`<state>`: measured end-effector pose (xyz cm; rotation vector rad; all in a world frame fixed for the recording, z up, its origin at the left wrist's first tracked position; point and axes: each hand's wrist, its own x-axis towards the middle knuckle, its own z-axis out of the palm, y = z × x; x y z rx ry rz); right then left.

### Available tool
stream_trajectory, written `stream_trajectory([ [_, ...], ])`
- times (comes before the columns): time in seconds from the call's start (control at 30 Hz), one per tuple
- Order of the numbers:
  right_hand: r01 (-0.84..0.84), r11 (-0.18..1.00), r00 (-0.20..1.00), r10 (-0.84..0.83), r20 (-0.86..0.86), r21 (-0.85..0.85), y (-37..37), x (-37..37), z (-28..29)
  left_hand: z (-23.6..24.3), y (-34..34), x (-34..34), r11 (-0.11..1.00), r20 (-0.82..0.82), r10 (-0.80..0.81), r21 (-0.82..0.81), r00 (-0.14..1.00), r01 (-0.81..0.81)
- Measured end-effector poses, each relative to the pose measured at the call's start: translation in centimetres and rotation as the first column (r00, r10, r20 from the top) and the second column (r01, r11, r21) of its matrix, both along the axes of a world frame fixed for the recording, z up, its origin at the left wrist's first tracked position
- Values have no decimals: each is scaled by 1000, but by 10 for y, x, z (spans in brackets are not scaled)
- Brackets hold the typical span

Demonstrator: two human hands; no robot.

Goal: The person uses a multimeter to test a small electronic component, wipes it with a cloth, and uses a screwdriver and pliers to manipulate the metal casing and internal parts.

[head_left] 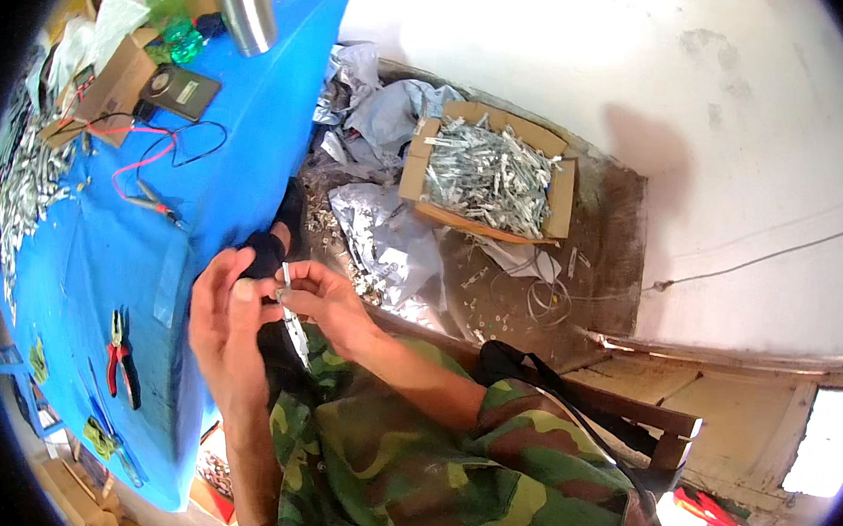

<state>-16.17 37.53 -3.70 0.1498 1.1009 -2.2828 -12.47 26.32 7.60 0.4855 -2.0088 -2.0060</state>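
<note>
In front of my lap, my right hand (328, 307) is closed in a pinch on a slim, silvery-white strip (294, 334). The strip slants downward, its lower end over my camouflage clothing; its exact kind is too small to tell. My left hand (227, 323) is right beside it, thumb and fingertips drawn together at the strip's upper part. Whatever lies between those left fingertips is hidden. On the blue-covered table to the left are red-handled pliers (120, 359). Farther up the table, a red and a black test lead (150, 161) trail from a small open carton (111, 95).
A heap of small silvery pieces (31, 187) lines the blue table's (100, 250) far left. A steel flask (242, 6), a green bottle (170, 16) and a dark flat box (181, 92) stand at the back. On the floor, a cardboard box (561, 199) holds many similar strips, beside grey plastic bags (385, 231).
</note>
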Motion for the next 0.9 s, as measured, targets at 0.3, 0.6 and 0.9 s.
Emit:
stream_trajectory([
  [0.3, 127, 987, 990, -120, 78, -99, 4, -9, -15, -41, -46, 54, 982, 176, 90, -182, 980, -57],
  [0.6, 173, 953, 979, -139, 148, -251, 0, -6, -22, -50, -41, 78, 996, 198, 43, -89, 979, -26],
  [0.9, 41, 964, 997, -22, 72, -263, -17, 11, 3, -54, -53, 96, 987, 196, 154, -79, 968, -141],
])
